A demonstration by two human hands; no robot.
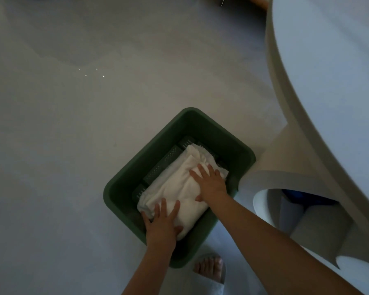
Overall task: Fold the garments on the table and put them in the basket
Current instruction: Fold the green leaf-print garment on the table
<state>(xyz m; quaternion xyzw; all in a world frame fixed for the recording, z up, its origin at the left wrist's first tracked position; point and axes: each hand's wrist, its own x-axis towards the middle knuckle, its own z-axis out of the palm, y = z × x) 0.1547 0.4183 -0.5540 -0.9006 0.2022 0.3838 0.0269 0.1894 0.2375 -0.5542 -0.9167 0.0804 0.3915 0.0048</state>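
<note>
A folded white garment (pixel 177 184) lies inside a dark green plastic basket (pixel 136 165) that stands on the grey floor. My left hand (pixel 161 225) presses flat on the garment's near end, fingers spread and straight. Flat on the far right part of the garment lies my right hand (pixel 210 182), also with straight, spread fingers. Neither hand grips the cloth. The basket's perforated bottom shows at the far left of the garment.
A round white table (pixel 328 81) fills the right side, its curved base (pixel 285 167) right beside the basket. A bare foot in a sandal (pixel 211 268) stands just below the basket. Grey floor (pixel 73 145) spreads to the left.
</note>
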